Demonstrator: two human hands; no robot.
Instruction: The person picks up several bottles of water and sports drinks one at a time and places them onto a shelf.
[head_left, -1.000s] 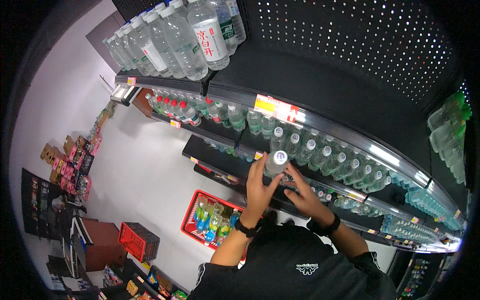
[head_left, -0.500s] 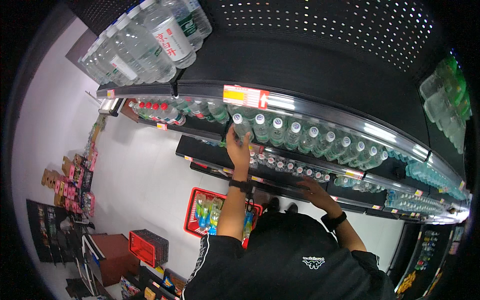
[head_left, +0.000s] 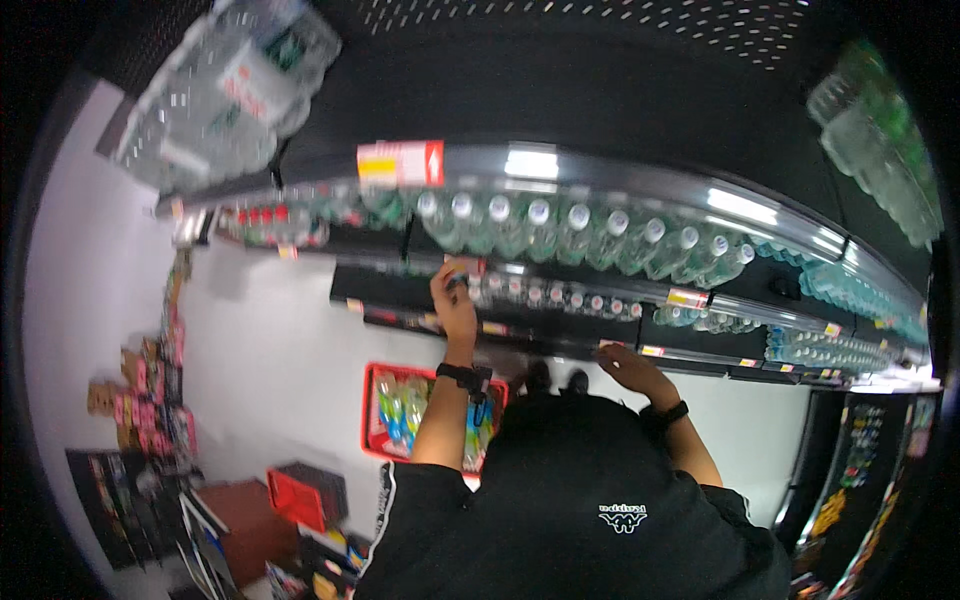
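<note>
My left hand is raised against the front rail of a shelf, its fingertips on a small orange and yellow shelf tag. It holds nothing that I can make out. Just above it stands a row of clear bottles with white caps. My right hand lies flat and open on the edge of a lower shelf, holding nothing. Both wrists carry dark bands. The picture is blurred by motion.
A red basket with green and blue bottles sits on the floor below my left arm. Packs of large clear bottles sit at the upper left, green bottles at the upper right. Small packaged goods and a second red basket are on the left.
A second ago both hands held a clear bottle by the shelf. My left hand then reached up to the bottle row and has now dropped to the rail without it. My right hand sank to the lower shelf.
</note>
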